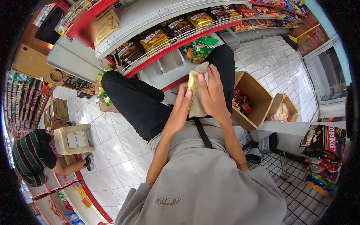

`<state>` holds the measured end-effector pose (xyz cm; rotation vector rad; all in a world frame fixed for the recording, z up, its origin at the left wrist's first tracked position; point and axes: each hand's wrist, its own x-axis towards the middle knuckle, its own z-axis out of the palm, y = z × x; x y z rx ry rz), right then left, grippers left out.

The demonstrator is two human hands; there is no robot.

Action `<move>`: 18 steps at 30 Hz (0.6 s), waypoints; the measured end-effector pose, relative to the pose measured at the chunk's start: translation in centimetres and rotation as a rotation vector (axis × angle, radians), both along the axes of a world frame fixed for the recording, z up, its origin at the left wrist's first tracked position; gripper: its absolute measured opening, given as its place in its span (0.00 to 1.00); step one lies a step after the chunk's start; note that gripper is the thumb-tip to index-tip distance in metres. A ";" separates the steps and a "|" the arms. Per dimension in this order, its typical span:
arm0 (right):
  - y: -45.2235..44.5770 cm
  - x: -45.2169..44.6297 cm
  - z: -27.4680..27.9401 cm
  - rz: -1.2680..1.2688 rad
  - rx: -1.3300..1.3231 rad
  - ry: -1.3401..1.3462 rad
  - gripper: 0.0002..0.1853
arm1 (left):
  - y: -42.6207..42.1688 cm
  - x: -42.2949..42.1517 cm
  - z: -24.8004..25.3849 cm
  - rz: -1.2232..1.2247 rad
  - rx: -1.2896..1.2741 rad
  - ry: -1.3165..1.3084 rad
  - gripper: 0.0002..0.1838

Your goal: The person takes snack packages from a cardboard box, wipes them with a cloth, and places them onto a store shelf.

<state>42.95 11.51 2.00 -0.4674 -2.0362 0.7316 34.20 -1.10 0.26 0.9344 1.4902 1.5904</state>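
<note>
My left hand (180, 104) is closed on a shiny gold packet (193, 81), held upright above my lap with the thumb along its side. My right hand (212, 92) is closed on a beige cloth (197, 108) that lies against the packet; a fold of it sticks up above the fingers. The packet's print cannot be read. Just beyond the hands, a green Maxicorn bag (202, 48) leans on the lowest shelf near my right knee.
A shelf (165, 52) of Wafello packs (153, 39) with a wire rail stands ahead. Cardboard boxes (258, 95) with packets sit on my right, near a black wire rack (292, 183) and hanging Kopiko bags (325, 140). At left, another person (32, 157) is beside a plastic stool (73, 138).
</note>
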 end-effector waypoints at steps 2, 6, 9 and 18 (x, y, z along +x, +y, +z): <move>0.1 0.0 -0.5 -0.043 -0.066 -0.021 0.17 | -0.5 -0.4 0.3 -0.130 -0.055 0.000 0.25; -0.3 0.4 -1.3 -0.074 -0.148 0.079 0.17 | -0.5 0.0 -0.4 -0.186 -0.037 -0.004 0.26; -1.0 0.0 -1.3 -0.088 -0.172 0.136 0.18 | 0.3 0.5 -1.5 -0.084 0.029 -0.050 0.27; -2.7 -2.4 -0.1 0.408 -0.105 -0.148 0.27 | 3.1 -4.9 -1.9 0.207 0.195 -0.289 0.32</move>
